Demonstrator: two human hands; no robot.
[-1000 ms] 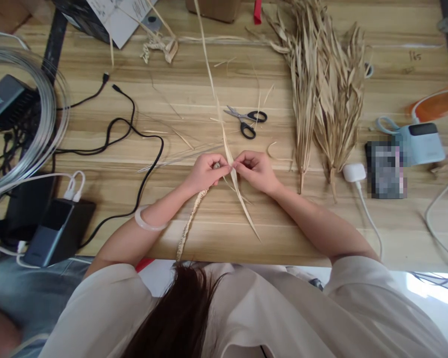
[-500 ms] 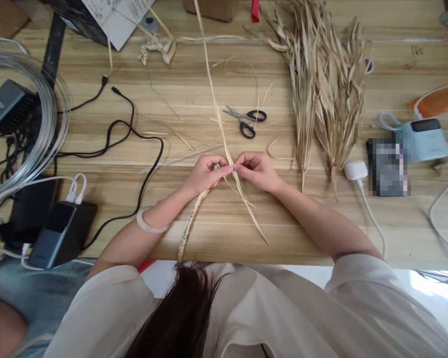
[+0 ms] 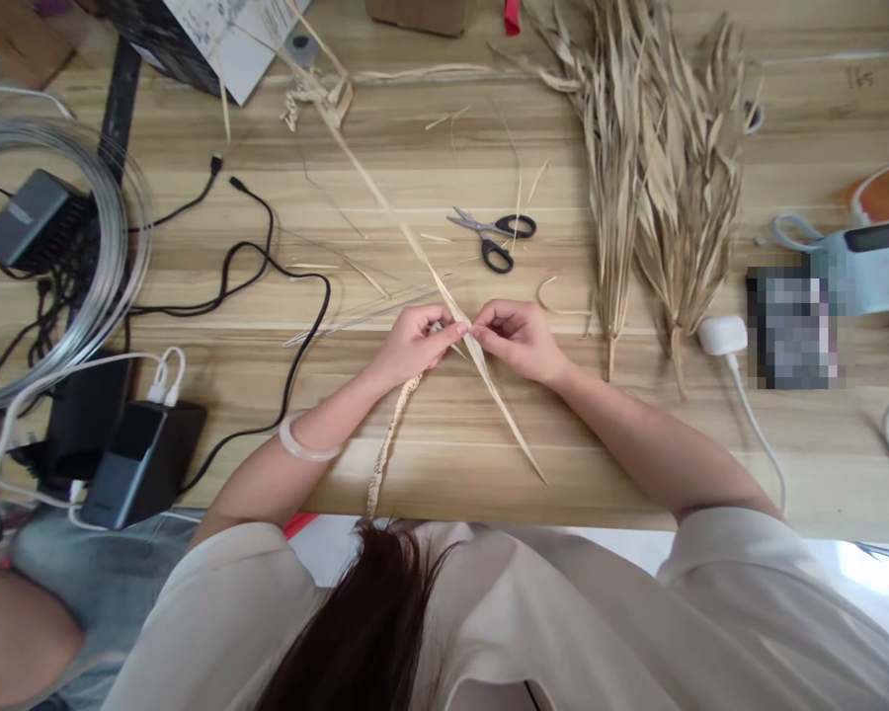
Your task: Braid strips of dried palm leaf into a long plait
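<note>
My left hand (image 3: 415,343) and my right hand (image 3: 520,338) meet over the middle of the wooden table (image 3: 430,464). Both pinch a long dry straw strip (image 3: 385,209) that slants from the far left down to the near right. My left hand also holds the top of a plaited straw braid (image 3: 386,452), which hangs toward the table's front edge. A pale bangle (image 3: 302,442) sits on my left wrist.
Black-handled scissors (image 3: 495,237) lie just beyond my hands. Two bundles of dry leaves (image 3: 652,178) lie to the right, with a white charger (image 3: 721,336) and a pale blue device (image 3: 851,267) beyond. Black cables (image 3: 267,267), wire coils (image 3: 81,257) and power bricks (image 3: 140,462) crowd the left.
The long strip's far end has swung left, from nearly straight away from me to slanting toward the far left. My hands stay pinched together at the same spot.
</note>
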